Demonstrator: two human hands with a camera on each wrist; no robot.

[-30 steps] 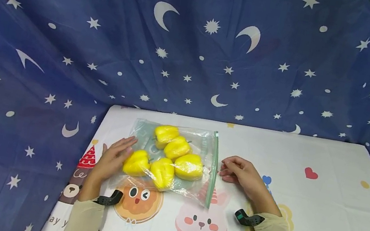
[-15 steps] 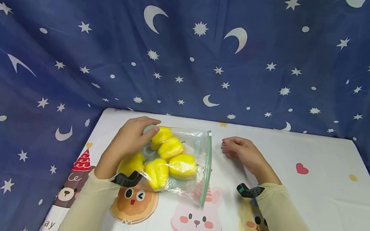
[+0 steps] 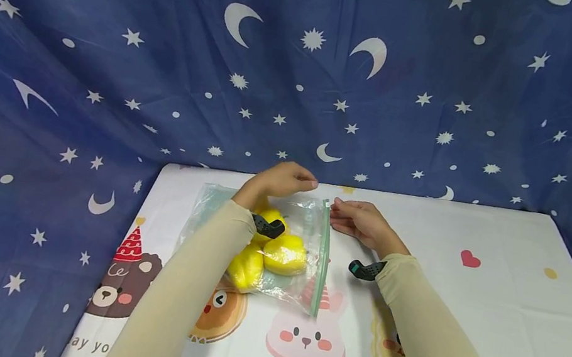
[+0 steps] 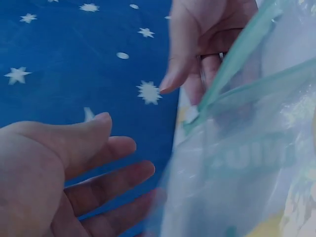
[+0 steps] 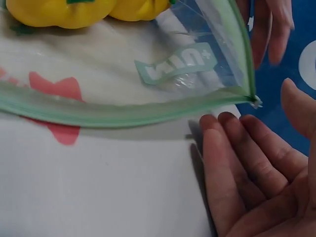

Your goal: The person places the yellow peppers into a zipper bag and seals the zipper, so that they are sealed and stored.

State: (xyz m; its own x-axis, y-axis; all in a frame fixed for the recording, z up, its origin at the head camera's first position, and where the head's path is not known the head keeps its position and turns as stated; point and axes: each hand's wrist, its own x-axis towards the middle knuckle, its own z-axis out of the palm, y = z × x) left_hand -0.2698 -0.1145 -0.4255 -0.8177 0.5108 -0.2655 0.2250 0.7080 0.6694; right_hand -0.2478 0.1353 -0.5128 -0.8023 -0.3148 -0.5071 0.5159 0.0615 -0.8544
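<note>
A clear zip bag (image 3: pixel 209 206) with a green zip edge (image 3: pixel 322 268) lies flat, its zip side to the right. Yellow bell peppers (image 3: pixel 285 255) are inside; my left forearm hides some of them. Above the bag's far edge is my left hand (image 3: pixel 283 179), its fingers spread and nothing in them in the left wrist view. My right hand (image 3: pixel 363 223) is at the far corner of the zip. In the right wrist view its fingers (image 5: pixel 256 163) are extended just below that corner, with the thumb standing apart.
A white printed cloth (image 3: pixel 476 339) with cartoon figures and lettering covers the table. Behind and to the left hangs a blue curtain (image 3: pixel 283 63) with moons and stars. A black device (image 3: pixel 365 270) is on the right wrist, another on the left.
My left hand has moved from the bag's left side across to its far right part. My right hand has moved up and left to the zip corner. The bag lies in much the same place.
</note>
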